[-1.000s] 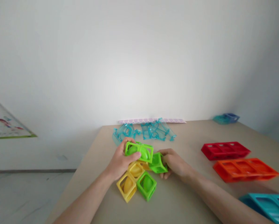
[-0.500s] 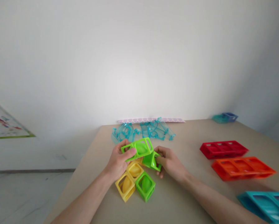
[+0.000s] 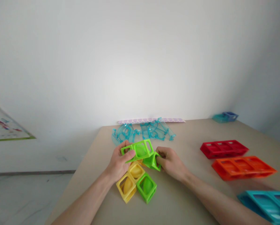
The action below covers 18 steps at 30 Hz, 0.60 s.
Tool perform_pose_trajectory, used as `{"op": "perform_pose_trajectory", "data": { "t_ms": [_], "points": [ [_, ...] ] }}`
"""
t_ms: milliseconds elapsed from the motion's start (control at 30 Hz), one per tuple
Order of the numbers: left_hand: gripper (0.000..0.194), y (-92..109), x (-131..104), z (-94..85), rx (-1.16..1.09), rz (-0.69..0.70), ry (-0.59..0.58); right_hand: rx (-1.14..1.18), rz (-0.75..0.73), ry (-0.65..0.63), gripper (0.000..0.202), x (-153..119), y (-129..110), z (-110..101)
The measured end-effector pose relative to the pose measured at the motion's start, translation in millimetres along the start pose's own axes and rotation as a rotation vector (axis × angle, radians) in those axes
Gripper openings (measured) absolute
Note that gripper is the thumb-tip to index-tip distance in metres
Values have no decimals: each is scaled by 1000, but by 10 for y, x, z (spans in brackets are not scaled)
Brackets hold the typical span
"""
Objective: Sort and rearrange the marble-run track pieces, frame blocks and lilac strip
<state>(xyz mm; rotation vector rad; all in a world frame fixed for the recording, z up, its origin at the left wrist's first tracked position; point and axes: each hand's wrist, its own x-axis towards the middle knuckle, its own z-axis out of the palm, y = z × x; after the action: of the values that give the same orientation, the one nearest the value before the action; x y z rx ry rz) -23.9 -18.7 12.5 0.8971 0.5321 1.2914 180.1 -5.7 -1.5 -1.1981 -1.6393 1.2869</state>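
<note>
My left hand (image 3: 118, 161) is closed on a bright green hollow toy block (image 3: 141, 150), thumb on its top face and the block tilted. Close by on the right, my right hand (image 3: 170, 162) pinches the edge of a second green hollow block (image 3: 151, 161), partly covered by the first; whether the two are joined I cannot tell. Below them, yellow hollow blocks (image 3: 126, 187) stand in a diagonal row, its far end hidden behind the held pieces. A green cube-shaped block (image 3: 146, 187) sits against the yellow row near the front.
To the right lie a red block strip (image 3: 224, 149), an orange one (image 3: 244, 168) and a teal one (image 3: 268, 204). Clear blue plastic parts (image 3: 154, 130) lie at the back before a patterned purple strip (image 3: 151, 120). A dark blue piece (image 3: 230, 116) rests in the far right corner.
Both hands keep their holds and hardly move. The right hand's fingers have drawn in slightly around the second green block, and the view has shifted a little.
</note>
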Motion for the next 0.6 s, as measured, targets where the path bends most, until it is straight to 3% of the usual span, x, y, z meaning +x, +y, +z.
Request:
{"op": "perform_pose_trajectory", "data": {
  "t_ms": [267,433,600],
  "points": [
    [29,26,18,25,34,-81,4,165,136,-127,15,-48,-49,112],
    [28,30,13,48,42,-82,55,356,177,-53,15,-33,-5,169],
    [25,35,13,76,63,-61,108,556,127,55,17,-18,-51,141]
  ]
}}
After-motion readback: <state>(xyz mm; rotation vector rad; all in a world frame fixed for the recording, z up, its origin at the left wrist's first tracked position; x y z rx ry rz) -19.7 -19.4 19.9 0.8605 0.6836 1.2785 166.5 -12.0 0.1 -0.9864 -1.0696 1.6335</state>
